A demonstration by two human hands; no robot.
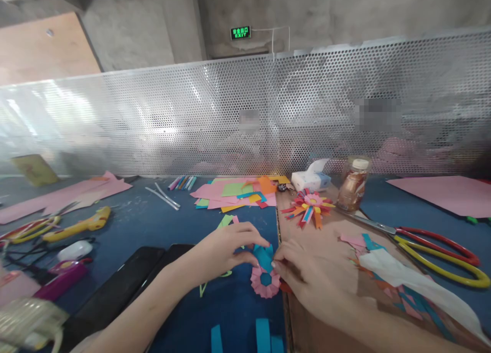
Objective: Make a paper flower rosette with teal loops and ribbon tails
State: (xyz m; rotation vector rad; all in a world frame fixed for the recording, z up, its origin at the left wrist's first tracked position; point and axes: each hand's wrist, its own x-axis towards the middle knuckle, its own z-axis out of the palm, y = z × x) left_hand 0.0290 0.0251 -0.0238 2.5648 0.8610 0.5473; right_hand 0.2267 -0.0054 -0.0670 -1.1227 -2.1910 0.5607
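Between thumb and fingers, my left hand (233, 243) pinches a blue paper piece (263, 256) above the middle of the blue tabletop. My right hand (301, 271) has its fingertips closed at the right edge of the same blue piece. Just below the fingertips is a pink pleated paper ring (265, 283) with blue at its centre, touching the blue piece. Blue paper strips (263, 335) lie near the front edge. Part of an orange-red piece shows beside the ring, under my right hand.
Scissors (429, 245) and paper scraps (414, 296) lie right, near a bottle (353, 184), tissue pack (311, 180) and paper flower (310, 207). Coloured sheets (233, 192) are behind. Black phone-like slabs (115, 286), a yellow glue gun (79, 227) and cables lie left.
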